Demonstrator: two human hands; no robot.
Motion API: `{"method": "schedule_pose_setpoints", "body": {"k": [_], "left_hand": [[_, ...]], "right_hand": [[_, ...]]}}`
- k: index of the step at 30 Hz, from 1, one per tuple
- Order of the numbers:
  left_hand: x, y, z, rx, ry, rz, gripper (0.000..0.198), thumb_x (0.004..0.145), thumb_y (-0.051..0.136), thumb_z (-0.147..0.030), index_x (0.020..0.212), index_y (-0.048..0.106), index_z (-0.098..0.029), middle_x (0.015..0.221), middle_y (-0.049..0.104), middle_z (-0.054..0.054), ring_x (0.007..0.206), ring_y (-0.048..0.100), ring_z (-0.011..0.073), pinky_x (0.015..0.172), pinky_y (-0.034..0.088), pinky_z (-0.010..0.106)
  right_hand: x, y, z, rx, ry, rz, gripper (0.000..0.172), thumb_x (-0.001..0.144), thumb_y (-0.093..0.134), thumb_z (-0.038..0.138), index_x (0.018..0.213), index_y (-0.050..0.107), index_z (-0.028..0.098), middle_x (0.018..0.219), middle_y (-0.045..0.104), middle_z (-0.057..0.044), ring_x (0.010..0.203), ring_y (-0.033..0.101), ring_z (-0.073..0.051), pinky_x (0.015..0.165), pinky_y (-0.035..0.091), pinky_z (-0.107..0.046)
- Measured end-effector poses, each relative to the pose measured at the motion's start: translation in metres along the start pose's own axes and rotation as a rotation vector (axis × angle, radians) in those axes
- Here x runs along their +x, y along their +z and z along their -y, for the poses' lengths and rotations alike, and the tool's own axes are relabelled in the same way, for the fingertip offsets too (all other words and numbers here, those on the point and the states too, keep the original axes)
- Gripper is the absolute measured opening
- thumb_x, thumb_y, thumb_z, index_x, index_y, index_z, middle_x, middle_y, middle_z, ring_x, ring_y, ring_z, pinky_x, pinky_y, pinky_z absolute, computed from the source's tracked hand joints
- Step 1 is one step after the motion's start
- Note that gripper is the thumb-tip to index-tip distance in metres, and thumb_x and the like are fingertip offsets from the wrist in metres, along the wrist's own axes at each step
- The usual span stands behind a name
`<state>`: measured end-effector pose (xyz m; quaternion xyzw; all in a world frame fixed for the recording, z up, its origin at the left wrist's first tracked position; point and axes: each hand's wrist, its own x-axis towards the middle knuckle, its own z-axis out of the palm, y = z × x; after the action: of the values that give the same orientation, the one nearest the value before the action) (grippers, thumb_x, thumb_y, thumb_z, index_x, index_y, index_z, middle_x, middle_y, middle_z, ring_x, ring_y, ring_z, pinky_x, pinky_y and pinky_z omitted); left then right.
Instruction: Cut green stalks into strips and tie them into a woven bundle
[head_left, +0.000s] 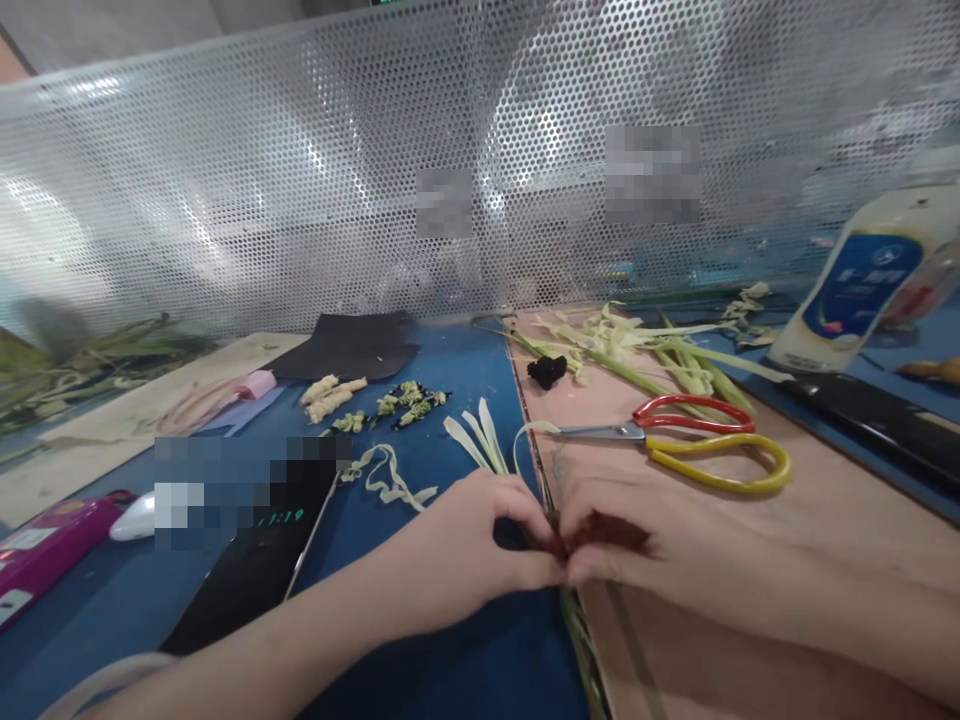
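My left hand [480,530] and my right hand [637,530] meet fingertip to fingertip over the edge of a brown board [690,610]. Both are closed in a pinch; whatever lies between the fingertips is hidden. Green leafy strips [579,650] show just below them along that edge. Beyond my left hand, pale flat strips [480,440] fan out on the blue surface. A thin curled strip [386,475] lies to their left. Scissors [652,435] with one red and one yellow handle rest on the board beyond my right hand, blades pointing left.
A phone [262,545] lies left, near a magenta device [52,550]. Small green-yellow bits [409,402], beige twisted pieces [330,395] and a black sheet [345,345] are farther back. Husk strips [615,345], a black clump [547,372] and a bottle [851,285] stand before a perforated panel [375,180].
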<state>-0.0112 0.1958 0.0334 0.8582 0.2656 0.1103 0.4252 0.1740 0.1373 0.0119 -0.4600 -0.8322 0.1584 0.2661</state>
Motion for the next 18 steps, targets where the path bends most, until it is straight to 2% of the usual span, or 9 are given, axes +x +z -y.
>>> {"method": "schedule_pose_setpoints", "body": {"k": [5,11,14,18], "left_hand": [[0.0009,-0.0022,0.002,-0.054,0.008,0.026,0.01,0.073,0.066,-0.025,0.07,0.068,-0.016,0.081,0.061,-0.001,0.078,0.058,0.0119,0.076,0.042,0.02],[0.0012,-0.005,0.002,-0.068,0.019,0.046,0.008,0.073,0.066,-0.025,0.069,0.068,-0.018,0.08,0.061,-0.001,0.078,0.058,0.0123,0.077,0.043,0.021],[0.0014,-0.0064,-0.0002,-0.049,0.011,0.059,0.01,0.074,0.065,-0.027,0.071,0.069,-0.018,0.081,0.061,-0.001,0.078,0.058,0.0128,0.077,0.043,0.022],[0.0011,-0.0068,-0.0019,0.012,-0.001,0.076,0.007,0.074,0.063,-0.022,0.074,0.067,-0.017,0.083,0.062,-0.001,0.08,0.058,0.0125,0.077,0.041,0.021]], "right_hand": [[-0.0005,-0.0088,-0.0026,0.08,-0.079,0.007,0.019,0.088,0.05,0.035,0.085,0.063,0.022,0.082,0.064,0.001,0.077,0.059,-0.011,0.07,0.045,-0.023],[0.0001,-0.0074,-0.0038,0.035,-0.184,0.044,0.022,0.091,0.045,0.025,0.081,0.063,0.021,0.082,0.063,0.001,0.079,0.056,-0.011,0.074,0.043,-0.024],[0.0001,-0.0079,0.0001,-0.043,-0.137,0.033,0.018,0.09,0.046,0.021,0.08,0.062,0.021,0.08,0.062,0.002,0.078,0.054,-0.011,0.072,0.041,-0.025],[0.0002,-0.006,0.0011,-0.134,-0.032,0.051,0.013,0.087,0.049,0.023,0.078,0.058,0.021,0.079,0.058,0.002,0.075,0.051,-0.012,0.068,0.038,-0.027]]}}
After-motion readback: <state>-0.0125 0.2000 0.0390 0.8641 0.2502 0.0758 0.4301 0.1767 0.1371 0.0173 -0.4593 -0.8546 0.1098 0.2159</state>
